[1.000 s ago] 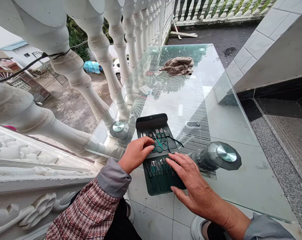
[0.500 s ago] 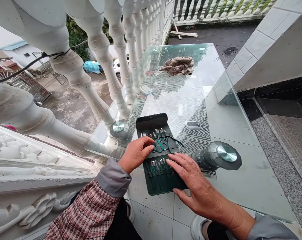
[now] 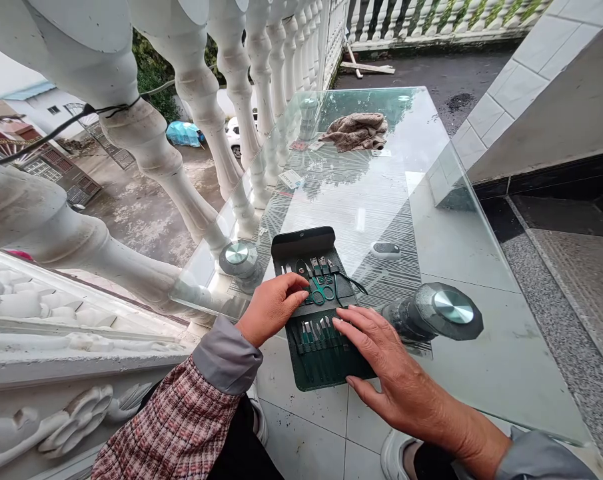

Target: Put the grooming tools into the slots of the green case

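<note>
A dark green manicure case (image 3: 314,377) lies unfolded at the near end of the glass table. Small metal tools (image 3: 321,328) sit in a row of loops on its lower panel. On the upper panel are scissors (image 3: 322,293) with green handles, nail clippers (image 3: 318,265) and cuticle nippers (image 3: 334,270). My left hand (image 3: 276,303) reaches over the case's left edge, thumb and fingers bent close together beside the scissors; what they pinch, if anything, is hidden. My right hand (image 3: 391,367) rests over the right edge, fingers spread, thumb near the bottom corner, covering some tools.
The glass table (image 3: 476,380) stands on thick dark legs (image 3: 416,313). A crumpled brown cloth (image 3: 357,132) lies at its far end, with a small white card (image 3: 291,179) nearer. An oval grey object (image 3: 386,249) shows right of the case. White balusters (image 3: 196,93) line the left.
</note>
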Demonstrator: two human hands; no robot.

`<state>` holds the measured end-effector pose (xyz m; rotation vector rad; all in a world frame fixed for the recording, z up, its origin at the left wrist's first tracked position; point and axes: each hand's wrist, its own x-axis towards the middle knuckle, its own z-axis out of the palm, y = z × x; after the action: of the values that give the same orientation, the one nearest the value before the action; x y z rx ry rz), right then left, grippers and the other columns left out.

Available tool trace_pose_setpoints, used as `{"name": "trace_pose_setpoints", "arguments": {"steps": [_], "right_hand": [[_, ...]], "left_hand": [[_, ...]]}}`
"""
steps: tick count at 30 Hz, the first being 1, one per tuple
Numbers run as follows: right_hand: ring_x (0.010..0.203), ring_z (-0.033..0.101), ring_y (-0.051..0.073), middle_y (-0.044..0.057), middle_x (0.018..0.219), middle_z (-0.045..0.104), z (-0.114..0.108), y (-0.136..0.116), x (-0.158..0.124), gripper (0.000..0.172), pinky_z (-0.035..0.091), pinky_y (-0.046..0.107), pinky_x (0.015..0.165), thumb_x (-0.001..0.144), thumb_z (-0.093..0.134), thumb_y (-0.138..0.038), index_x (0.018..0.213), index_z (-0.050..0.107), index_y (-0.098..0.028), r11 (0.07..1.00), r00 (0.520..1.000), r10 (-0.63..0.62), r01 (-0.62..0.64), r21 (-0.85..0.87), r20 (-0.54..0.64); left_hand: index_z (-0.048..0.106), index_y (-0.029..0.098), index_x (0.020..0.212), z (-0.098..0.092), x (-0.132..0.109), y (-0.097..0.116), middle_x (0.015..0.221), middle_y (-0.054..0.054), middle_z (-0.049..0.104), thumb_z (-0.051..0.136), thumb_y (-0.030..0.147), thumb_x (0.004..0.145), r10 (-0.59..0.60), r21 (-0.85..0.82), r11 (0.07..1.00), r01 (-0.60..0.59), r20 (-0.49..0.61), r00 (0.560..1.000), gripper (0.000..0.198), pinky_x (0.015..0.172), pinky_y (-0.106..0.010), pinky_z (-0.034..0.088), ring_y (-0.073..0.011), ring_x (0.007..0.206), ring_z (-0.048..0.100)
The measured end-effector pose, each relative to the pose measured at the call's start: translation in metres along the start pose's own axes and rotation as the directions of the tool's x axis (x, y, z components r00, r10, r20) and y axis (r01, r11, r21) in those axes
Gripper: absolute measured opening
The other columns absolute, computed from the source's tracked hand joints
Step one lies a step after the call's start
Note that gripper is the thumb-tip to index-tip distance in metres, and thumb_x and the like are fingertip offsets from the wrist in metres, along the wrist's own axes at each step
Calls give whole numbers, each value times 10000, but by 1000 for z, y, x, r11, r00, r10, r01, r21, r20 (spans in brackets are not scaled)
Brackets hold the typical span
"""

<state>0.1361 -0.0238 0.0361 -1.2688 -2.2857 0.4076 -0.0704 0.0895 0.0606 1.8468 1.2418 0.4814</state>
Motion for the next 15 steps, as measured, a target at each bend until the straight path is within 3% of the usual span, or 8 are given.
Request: {"name": "trace_pose_setpoints", "arguments": {"steps": [3,5,6,8,11,13,15], "right_hand": [[1337,269,283,100,1420,353,-6,1,1,680,273,540,1077,774,508,-171,1405,263,-230,997,996,43,-37,73,-81],[1304,334,271,89,1382,405,-13,2,2,606,297,509,1075,799,525,-217,1371,328,-245,978,966,169,-139,159,-197],[1271,386,264,82,1348,447,-17,3,1,555,322,494,1063,809,534,-244,1340,374,-255,950,928,269,-211,230,-258],[1164,503,246,71,1246,543,-24,8,0,422,399,469,1005,831,535,-297,1247,476,-263,837,798,500,-346,424,-337],[961,616,221,70,1054,639,-30,19,-4,274,496,440,875,856,506,-366,1085,589,-239,630,597,730,-400,665,-332],[873,634,210,67,955,657,-30,27,-7,259,518,432,826,854,504,-394,1005,622,-220,574,539,774,-377,727,-331],[827,638,204,65,901,660,-28,31,-9,259,531,417,787,844,515,-406,964,632,-209,563,529,780,-361,744,-334]], "left_hand": [[610,208,960,-1,0,0,854,-1,660,526,260,818,4,4,1000,-4,3,1000,173,639,-237,476,-126,677,579],[612,210,958,-1,0,0,858,0,662,525,260,819,2,8,1000,-2,6,1000,171,640,-237,476,-126,677,580],[613,210,957,-1,0,1,861,0,662,525,260,820,1,9,1000,-1,8,1000,170,640,-238,475,-127,679,581],[613,209,954,-2,0,1,870,-4,664,524,260,822,0,10,1000,0,8,1000,168,640,-239,475,-130,687,583],[610,206,951,-2,0,3,880,-7,664,521,259,825,5,6,1000,-5,2,1000,164,638,-239,477,-132,695,587],[611,208,945,-1,0,3,873,-5,664,520,261,823,7,5,1000,-7,-1,1000,162,638,-237,476,-133,700,590],[613,209,943,-1,0,3,865,-3,663,522,266,820,4,3,1000,-4,-3,1000,164,636,-236,475,-134,702,591]]}}
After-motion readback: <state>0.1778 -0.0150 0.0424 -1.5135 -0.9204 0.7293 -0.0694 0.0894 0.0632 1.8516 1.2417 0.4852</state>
